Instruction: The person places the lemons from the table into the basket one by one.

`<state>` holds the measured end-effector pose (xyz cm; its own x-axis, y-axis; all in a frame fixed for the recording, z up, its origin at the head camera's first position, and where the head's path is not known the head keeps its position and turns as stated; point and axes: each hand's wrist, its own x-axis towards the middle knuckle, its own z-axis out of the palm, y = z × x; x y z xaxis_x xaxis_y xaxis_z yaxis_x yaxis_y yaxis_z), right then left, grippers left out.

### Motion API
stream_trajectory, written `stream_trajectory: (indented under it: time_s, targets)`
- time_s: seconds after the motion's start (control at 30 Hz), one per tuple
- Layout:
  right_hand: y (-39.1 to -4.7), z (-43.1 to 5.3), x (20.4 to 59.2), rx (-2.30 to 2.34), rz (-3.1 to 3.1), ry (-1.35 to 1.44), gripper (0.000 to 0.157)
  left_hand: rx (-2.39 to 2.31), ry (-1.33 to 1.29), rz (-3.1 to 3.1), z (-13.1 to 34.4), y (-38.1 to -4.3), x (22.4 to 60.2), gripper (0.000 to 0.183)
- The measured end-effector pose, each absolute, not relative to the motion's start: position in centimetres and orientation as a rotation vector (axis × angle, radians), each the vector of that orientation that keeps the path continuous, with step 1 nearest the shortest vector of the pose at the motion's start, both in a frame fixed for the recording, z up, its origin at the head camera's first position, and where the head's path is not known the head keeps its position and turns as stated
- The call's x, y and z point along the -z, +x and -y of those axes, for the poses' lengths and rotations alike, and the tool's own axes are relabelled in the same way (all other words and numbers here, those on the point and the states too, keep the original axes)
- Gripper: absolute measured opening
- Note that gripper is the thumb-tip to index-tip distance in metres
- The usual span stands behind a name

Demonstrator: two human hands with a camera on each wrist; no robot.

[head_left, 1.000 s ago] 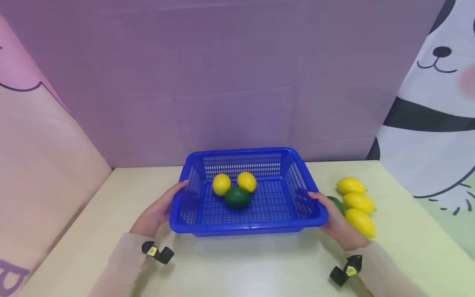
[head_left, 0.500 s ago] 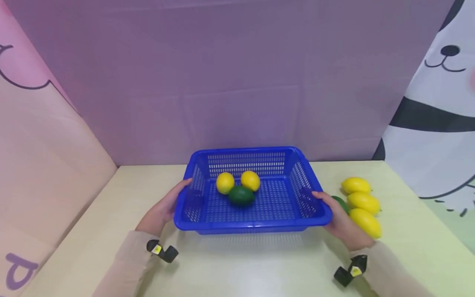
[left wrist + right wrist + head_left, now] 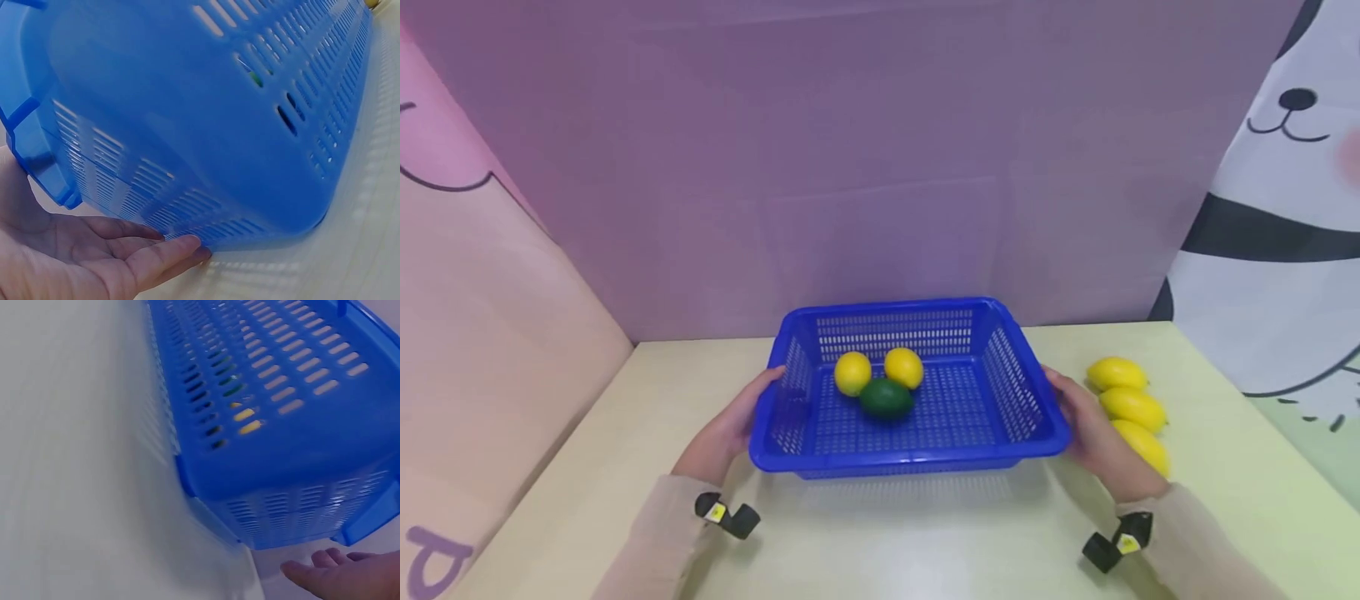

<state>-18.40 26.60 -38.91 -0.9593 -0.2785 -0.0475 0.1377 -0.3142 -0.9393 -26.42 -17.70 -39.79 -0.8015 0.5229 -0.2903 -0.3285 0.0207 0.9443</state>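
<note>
A blue plastic basket (image 3: 910, 457) with slotted walls sits low over the table in the head view. In it are two yellow lemons (image 3: 853, 373) and a dark green oval fruit (image 3: 886, 399). My left hand (image 3: 722, 433) holds the basket's left side, thumb over the rim; its fingers (image 3: 156, 259) reach along the lower wall in the left wrist view. My right hand (image 3: 1097, 433) is beside the right wall with its thumb off the rim. In the right wrist view, a gap separates its loosely extended fingers (image 3: 303, 575) from the basket.
Three yellow lemons (image 3: 1132, 407) lie in a row on the pale table (image 3: 895, 542), right of the basket and partly behind my right hand. A purple cloth (image 3: 880, 167) hangs at the table's back edge. Printed panels flank both sides.
My right thumb has come off the basket's right rim, and that hand has shifted slightly outward. It now covers the green fruit beside the lemons. My left hand keeps its place on the basket.
</note>
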Motion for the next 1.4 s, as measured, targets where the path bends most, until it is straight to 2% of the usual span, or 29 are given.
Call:
stream_trajectory:
  time_s: [0.1,0.23,0.33,0.47,0.77,1.0,1.4]
  targets:
    - [-18.7,-26.9,38.3,2.35,-1.844,-0.086,0.033,-1.845,0.186,-1.717,17.8,-26.3,39.8,0.078]
    - [-18.7,-27.6,37.3,2.303,-2.061,0.02,0.057,-1.84,0.16,-1.719,17.7,-26.2,40.0,0.078]
    - [-18.6,-28.5,36.6,2.255,-2.17,0.022,0.064,-1.844,0.174,-1.709,17.7,-26.2,40.0,0.078]
    - [-18.1,-29.7,35.8,1.979,-2.415,0.036,0.063,-1.848,0.188,-1.696,17.6,-26.3,40.0,0.077]
    - [-17.6,-31.9,35.1,1.25,-2.745,-0.19,0.063,-1.837,0.217,-1.691,17.7,-26.4,40.0,0.078]
    - [-18.4,-31.8,35.5,0.758,-2.911,-0.216,0.07,-1.851,0.189,-1.67,17.8,-26.4,39.9,0.077]
    - [-18.8,-30.7,36.3,0.564,-2.963,-0.392,0.069,-1.856,0.2,-1.678,17.7,-26.4,39.9,0.078]
